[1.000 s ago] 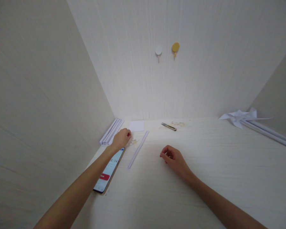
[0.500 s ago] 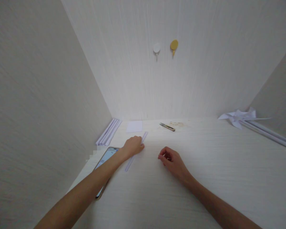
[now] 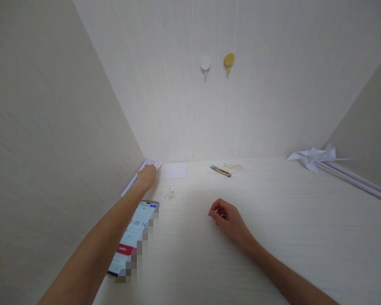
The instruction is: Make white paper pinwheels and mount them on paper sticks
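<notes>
- The rolled white paper sticks (image 3: pixel 151 162) are lying side by side on the tabletop (image 3: pixel 257 245), along the left wall, with your left hand (image 3: pixel 146 174) partly covering them.
- They are probably weighing very little and staying stiff lengthwise, though hard squeezing would likely be denting or creasing them.
- Smooth paper is likely sliding and rolling easily, so you are best pinching one stick lightly near its middle, keeping its ends from crushing.
- Your left fingers are hiding beyond the knuckles; you cannot tell whether they are pinching a stick.
- Your right hand (image 3: pixel 226 215) is curling loosely above or on the tabletop, showing nothing held; whether its fingertips are touching, you cannot tell.
- Beside your left forearm the phone (image 3: pixel 138 231) is lying, partly covered.
- A square of paper (image 3: pixel 175 170) is sitting just right of the sticks, with small scraps (image 3: pixel 170 194) nearer you.
- Farther right, the snips (image 3: pixel 220 171) are lying, and a paper pinwheel (image 3: pixel 311 157) is resting near the right wall.
</notes>
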`<state>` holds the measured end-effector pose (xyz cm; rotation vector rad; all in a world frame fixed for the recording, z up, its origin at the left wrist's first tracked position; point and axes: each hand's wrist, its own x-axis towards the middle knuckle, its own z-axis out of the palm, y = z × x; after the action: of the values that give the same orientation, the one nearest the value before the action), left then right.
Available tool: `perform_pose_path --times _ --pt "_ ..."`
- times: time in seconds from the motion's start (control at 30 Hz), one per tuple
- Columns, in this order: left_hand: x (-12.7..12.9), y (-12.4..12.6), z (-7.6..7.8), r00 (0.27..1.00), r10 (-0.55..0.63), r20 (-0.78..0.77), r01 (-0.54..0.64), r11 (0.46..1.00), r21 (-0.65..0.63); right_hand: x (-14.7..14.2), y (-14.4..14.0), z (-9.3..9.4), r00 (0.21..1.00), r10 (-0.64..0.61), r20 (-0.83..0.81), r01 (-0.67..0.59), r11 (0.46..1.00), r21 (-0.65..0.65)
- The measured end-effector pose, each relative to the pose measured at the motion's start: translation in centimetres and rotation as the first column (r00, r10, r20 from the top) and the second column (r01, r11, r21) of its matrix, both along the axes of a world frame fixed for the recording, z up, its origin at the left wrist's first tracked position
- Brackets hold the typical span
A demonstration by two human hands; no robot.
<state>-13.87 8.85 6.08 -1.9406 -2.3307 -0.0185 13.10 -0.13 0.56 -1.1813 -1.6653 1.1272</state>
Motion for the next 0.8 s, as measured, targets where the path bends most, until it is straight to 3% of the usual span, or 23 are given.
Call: perform_pose_path --times 0.1,0.27,0.4,0.8 --pt "0.4 0.7 -1.2 0.999 -0.038 -0.029 0.040 0.998 0.057 0.0 0.0 -0.1 1.000 -0.003 -0.005 0.003 1.000 0.001" --pt "2.8 2.8 -3.6 0.991 -0.136 0.016 0.136 0.991 0.018 0.1 0.0 -0.2 1.000 0.003 0.006 -0.003 1.000 -0.004" --pt "4.0 4.3 -5.4 0.994 -0.072 0.078 0.078 0.994 -0.073 0.2 0.0 -0.3 1.000 0.005 0.006 -0.005 1.000 -0.017" --pt "4.4 4.5 -5.4 0.980 -0.018 0.199 0.030 0.998 -0.059 0.1 -0.2 0.4 1.000 -0.012 0.024 0.013 1.000 -0.027"
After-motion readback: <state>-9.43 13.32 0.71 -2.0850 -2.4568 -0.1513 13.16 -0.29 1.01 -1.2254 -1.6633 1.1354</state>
